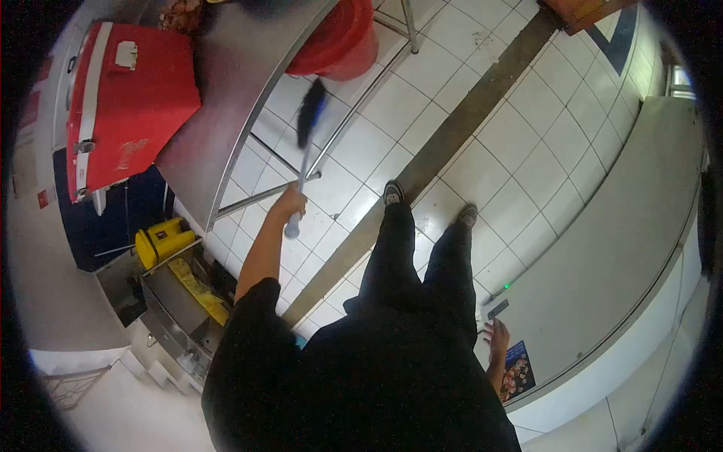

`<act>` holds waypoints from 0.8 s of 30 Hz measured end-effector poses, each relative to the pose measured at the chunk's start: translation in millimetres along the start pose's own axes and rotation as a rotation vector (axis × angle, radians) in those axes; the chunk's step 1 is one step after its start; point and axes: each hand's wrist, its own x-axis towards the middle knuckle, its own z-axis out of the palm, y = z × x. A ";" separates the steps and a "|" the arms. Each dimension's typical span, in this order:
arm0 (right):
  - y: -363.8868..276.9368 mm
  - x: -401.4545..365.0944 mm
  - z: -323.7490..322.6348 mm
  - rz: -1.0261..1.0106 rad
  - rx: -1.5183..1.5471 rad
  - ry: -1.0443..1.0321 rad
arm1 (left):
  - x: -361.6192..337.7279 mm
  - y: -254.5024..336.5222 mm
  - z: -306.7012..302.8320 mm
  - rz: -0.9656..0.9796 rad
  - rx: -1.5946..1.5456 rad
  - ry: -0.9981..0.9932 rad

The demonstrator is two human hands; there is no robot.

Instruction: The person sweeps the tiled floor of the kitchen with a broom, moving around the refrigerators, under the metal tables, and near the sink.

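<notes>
My left hand (pixel 288 203) is wrapped round the pale handle of a brush (pixel 304 162). The brush has dark bristles with some blue, and its head points away from me, beside the metal table frame and near a red plastic tub (pixel 343 45); the head is slightly blurred. On the other side, my right hand (pixel 497 337) hangs by the edge of a grey counter with its fingers loosely apart and nothing visible in them. Closest to it are a small dark oblong item (pixel 498 309) and a dark printed card with a food picture (pixel 518 371).
A steel table (pixel 226 83) with tubular legs carries a red cool box (pixel 139 105). Below it at left stands a yellow container (pixel 164 241). White floor tiles (pixel 504 177) are crossed by a brown strip (pixel 467 113). Along the right runs a long grey counter (pixel 602 256).
</notes>
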 end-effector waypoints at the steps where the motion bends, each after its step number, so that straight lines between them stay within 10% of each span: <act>1: 4.9 -4.0 1.1 0.068 0.118 0.020 | -21.4 6.8 -7.8 0.012 0.007 0.009; 6: 54.5 64.9 -17.8 0.056 -0.043 -0.157 | -123.8 24.9 -30.6 0.014 0.249 -0.080; 9: 56.5 128.2 -17.3 -0.730 -0.192 -0.081 | -195.5 20.5 3.1 -0.006 0.206 -0.005; 11: 5.6 127.5 -31.5 -0.097 0.286 -0.235 | -246.2 7.3 35.0 -0.051 0.129 0.028; 19: -74.6 133.0 -84.3 -0.230 0.144 -0.212 | -413.6 -40.0 157.3 -0.261 -0.340 0.023; 24: -55.2 128.7 -96.9 -0.111 0.097 -0.211 | -321.1 -99.0 174.3 -0.391 -1.098 -0.168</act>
